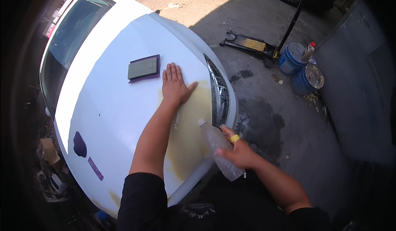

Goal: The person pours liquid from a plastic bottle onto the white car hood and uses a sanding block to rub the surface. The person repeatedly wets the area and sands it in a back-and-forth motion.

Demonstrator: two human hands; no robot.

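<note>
Head view: the right hand [244,154] is gripping a translucent bottle [213,140], its long axis slanting cap-first toward the left hand [175,89], which is lying flat, a block [142,69] sitting left of its fingers.

Sunlight [206,2] meets shade [243,16] across the (stained) floor [262,89].

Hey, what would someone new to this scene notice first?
First, the white car hood filling much of the view, with a large yellowish patch beside the headlight. The left hand lies flat at the patch's upper-left edge; the right hand grips a translucent bottle at the hood's front edge. Farther up and left, a greenish block sits on a purple sheet.
</note>
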